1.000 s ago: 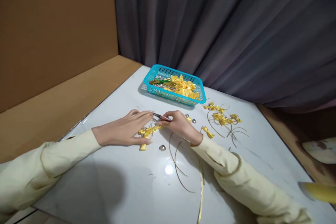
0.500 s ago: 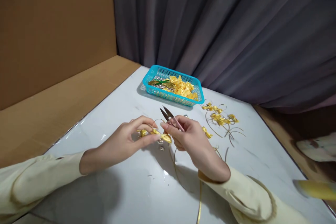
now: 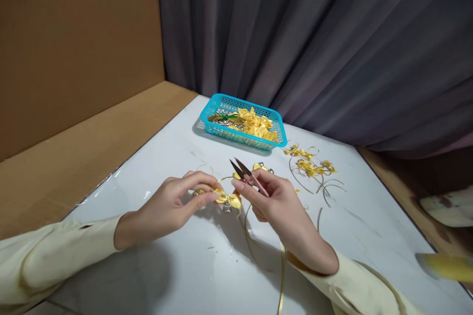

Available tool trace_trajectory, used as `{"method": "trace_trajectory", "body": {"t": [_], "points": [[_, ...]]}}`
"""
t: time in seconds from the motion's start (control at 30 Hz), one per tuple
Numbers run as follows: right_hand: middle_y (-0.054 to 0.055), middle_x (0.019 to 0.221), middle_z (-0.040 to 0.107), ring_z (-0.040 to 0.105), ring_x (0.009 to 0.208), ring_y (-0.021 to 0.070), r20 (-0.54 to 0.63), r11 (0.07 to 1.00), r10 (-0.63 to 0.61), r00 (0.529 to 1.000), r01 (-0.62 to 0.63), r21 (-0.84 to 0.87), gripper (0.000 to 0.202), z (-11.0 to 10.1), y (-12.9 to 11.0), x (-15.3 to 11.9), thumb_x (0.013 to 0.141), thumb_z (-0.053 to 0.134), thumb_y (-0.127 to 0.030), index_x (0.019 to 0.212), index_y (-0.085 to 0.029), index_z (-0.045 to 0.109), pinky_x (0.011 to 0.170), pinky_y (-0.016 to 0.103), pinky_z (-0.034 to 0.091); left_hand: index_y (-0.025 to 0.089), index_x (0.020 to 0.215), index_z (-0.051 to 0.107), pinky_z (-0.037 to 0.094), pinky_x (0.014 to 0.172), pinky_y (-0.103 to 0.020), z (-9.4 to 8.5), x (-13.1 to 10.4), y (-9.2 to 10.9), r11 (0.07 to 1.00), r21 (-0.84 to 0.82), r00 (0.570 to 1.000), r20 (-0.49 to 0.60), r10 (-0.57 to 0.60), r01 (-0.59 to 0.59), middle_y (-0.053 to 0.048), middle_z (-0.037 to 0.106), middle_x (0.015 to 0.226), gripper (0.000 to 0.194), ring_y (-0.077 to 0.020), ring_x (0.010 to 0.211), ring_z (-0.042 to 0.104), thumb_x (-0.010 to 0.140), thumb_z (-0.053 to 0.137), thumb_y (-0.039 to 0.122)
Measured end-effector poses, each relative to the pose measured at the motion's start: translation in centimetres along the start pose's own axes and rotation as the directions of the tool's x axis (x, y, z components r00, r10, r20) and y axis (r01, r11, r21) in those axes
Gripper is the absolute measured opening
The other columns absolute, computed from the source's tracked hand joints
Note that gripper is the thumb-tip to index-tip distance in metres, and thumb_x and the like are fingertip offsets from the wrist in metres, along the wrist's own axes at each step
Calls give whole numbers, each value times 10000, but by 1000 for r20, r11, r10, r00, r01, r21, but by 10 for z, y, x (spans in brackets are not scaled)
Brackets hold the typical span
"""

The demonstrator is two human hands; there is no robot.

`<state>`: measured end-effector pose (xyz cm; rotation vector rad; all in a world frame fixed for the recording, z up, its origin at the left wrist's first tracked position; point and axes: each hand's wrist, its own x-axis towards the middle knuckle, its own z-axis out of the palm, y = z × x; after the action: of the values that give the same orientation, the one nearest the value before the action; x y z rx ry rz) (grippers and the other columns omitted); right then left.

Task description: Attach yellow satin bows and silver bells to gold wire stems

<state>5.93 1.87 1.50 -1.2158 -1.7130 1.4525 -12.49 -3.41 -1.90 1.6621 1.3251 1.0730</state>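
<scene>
My left hand [image 3: 172, 203] pinches a shiny yellow ribbon bow [image 3: 231, 200] between thumb and fingers. Small silver bells [image 3: 226, 208] hang under the bow, and a loop of thin gold cord rises beside it. In my right hand [image 3: 279, 202] is a pair of thread snips [image 3: 242, 170], dark blades parted and pointing up to the left, just right of the bow. Another yellow bow [image 3: 259, 167] with bells lies behind the snips, partly covered. A long gold cord [image 3: 282, 275] runs down toward the near side of the table.
A blue plastic basket [image 3: 244, 141] at the back holds yellow bows, silver bells and a green-tied bundle of cord. Several bows with cord loops [image 3: 310, 167] lie to the right. Cut cord pieces [image 3: 325, 192] and tiny scraps are scattered on the white table [image 3: 148, 275].
My right hand with the snips has moved slightly right and down, away from my left fingers. The held bow has turned to face me more, and the bow behind has come into view.
</scene>
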Motion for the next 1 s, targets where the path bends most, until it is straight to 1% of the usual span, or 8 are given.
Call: {"method": "trace_trajectory", "body": {"t": [0.17,0.3,0.4,0.53,0.6,0.67,0.8,1.0], "points": [[-18,599,502,286,421,52,-247,988,-132,960,107,-110,290,-9,1,-9,723,652,-452,697,-171,586,352,203,226,198,938,621,536,501,-207,0,-2,0,999,22,1000,-12,27,-27,-48,682,906,189,-182,819,647,861,502,323],[-18,550,522,347,407,68,-257,973,-141,956,86,-212,267,-27,5,-22,738,639,-453,719,-187,615,358,206,278,191,928,621,544,535,-231,1,-2,-2,997,53,998,-11,56,-55,-49,680,898,176,-182,821,640,868,494,298],[8,593,594,464,448,105,-321,928,-179,930,50,-370,257,-53,18,-39,747,612,-459,750,-203,622,407,214,376,183,923,616,540,626,-278,2,-3,-5,982,110,988,-12,154,-152,-50,673,880,154,-183,830,624,874,486,249],[33,627,638,572,501,149,-429,690,-295,854,-120,-713,326,-104,57,-68,750,550,-526,815,-214,618,482,229,444,171,932,605,508,718,-342,4,-4,-4,966,129,975,6,223,-222,-55,663,857,156,-189,820,611,878,469,226],[37,607,642,601,479,175,-459,573,-244,854,-255,-779,389,-127,81,-84,743,503,-578,856,-219,604,453,243,448,181,934,602,508,696,-332,4,-4,-2,987,76,990,43,136,-139,-50,662,860,164,-188,810,618,881,470,263],[60,618,664,646,525,229,-517,509,-178,838,-371,-777,451,-142,101,-98,730,450,-633,855,-221,586,422,270,452,194,918,597,510,679,-319,5,-3,0,1000,15,994,103,22,-23,-34,663,837,175,-185,797,627,883,473,313],[88,667,694,637,480,267,-582,348,-72,810,-526,-776,408,-149,126,-120,815,363,-577,885,-221,550,430,341,478,197,900,590,499,708,-311,10,0,0,997,-33,982,181,-62,70,-22,657,852,187,-175,805,626,886,472,341],[94,766,700,649,510,254,-524,239,-101,846,-490,-838,355,-142,133,-127,869,313,-520,904,-222,502,412,325,459,192,899,606,493,701,-305,23,13,12,999,18,978,206,-31,28,-38,658,896,221,-181,832,609,883,473,368]]}}
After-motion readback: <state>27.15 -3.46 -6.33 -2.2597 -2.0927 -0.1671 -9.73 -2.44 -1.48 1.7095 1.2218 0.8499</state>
